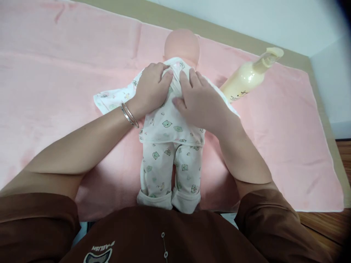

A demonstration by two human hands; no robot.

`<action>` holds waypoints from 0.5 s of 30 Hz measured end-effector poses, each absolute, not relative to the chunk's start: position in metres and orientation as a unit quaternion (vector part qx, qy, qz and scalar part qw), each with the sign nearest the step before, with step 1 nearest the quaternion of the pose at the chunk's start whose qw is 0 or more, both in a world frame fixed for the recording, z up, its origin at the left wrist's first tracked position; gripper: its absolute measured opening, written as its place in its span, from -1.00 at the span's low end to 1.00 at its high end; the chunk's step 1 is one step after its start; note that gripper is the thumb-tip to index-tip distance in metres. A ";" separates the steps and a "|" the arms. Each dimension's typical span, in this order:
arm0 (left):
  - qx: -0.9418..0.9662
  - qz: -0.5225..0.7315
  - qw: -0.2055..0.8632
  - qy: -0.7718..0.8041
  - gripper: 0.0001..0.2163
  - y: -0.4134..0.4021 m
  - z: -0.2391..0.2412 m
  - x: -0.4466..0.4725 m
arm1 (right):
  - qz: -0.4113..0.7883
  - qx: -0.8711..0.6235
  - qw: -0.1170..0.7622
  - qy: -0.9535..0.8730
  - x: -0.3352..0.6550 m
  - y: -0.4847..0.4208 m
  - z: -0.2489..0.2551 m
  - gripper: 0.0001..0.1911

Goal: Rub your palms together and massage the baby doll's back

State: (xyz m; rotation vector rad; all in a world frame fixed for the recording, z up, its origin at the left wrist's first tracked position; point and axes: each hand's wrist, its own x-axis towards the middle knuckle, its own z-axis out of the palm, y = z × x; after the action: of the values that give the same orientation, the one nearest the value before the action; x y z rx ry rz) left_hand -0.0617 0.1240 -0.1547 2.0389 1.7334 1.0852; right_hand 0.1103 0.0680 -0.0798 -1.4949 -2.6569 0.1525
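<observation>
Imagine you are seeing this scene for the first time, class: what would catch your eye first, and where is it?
First, the baby doll in a white animal-print outfit, lying in the middle of the pink towel with its head away from the camera. Both hands rest on its upper body, the left hand wearing a silver bangle at the wrist, the right hand beside it. A cream pump bottle lies to the doll's right.

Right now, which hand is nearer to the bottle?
The right hand. It rests on the doll, on the side where the bottle lies. The left hand rests on the doll's far side.
</observation>
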 end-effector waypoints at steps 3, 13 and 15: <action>0.710 0.322 0.090 0.620 -0.69 0.109 -0.146 -0.052 | 0.054 -0.510 0.072 -0.856 0.106 0.068 -0.085 -0.36; 0.745 0.318 0.046 0.585 -0.65 0.079 -0.125 -0.038 | 0.069 -0.569 0.111 -0.812 0.110 0.091 -0.097 -0.50; 0.720 0.334 0.087 0.601 -0.70 0.094 -0.129 -0.044 | 0.053 -0.537 0.103 -0.836 0.105 0.073 -0.094 -0.49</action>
State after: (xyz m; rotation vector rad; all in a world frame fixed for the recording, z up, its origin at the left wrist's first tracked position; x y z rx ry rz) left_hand -0.0441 0.0936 -0.1293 2.1454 1.7913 0.9963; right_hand 0.1046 0.0727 -0.0943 -1.5835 -2.4672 0.1562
